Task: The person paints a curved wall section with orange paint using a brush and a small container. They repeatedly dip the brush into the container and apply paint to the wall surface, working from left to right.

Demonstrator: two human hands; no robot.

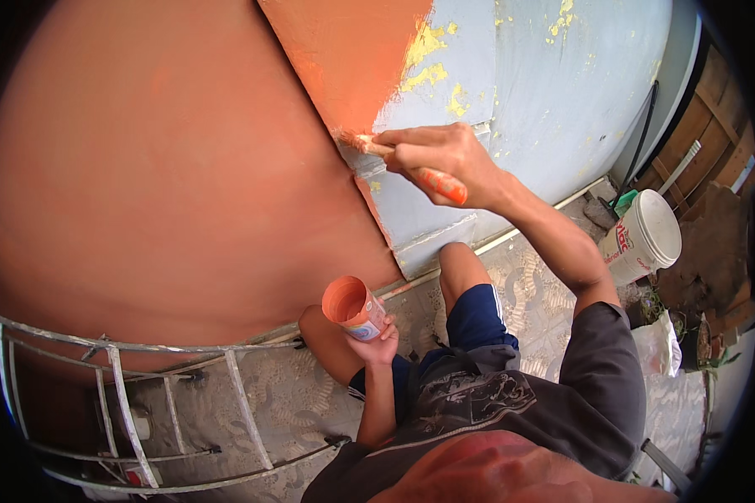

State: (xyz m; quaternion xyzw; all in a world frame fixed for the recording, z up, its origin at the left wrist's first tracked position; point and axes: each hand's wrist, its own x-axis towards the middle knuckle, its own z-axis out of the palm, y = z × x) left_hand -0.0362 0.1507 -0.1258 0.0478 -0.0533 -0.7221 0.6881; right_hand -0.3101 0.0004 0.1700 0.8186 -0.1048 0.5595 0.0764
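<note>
My right hand (447,157) grips a paintbrush (441,183) by its orange-smeared handle. Its bristles touch the wall at the lower tip of a fresh orange painted area (365,69), near a vertical edge. To the right of that paint, the wall (440,151) is pale blue-grey with yellow patches where the coat has flaked. Held low over my knee, a paint-coated cup (352,308) with a printed label sits in my left hand (377,339). Orange paint covers the inside of the cup. A wide terracotta-coloured wall section (163,163) fills the left side.
A metal ladder (123,402) lies over the patterned tile floor (289,409) at lower left. On the right stand a white lidded paint bucket (642,239), a white sack (657,346) and potted plants (708,352). Wooden boards (711,126) lean behind them. A pale pipe (509,236) runs along the wall's foot.
</note>
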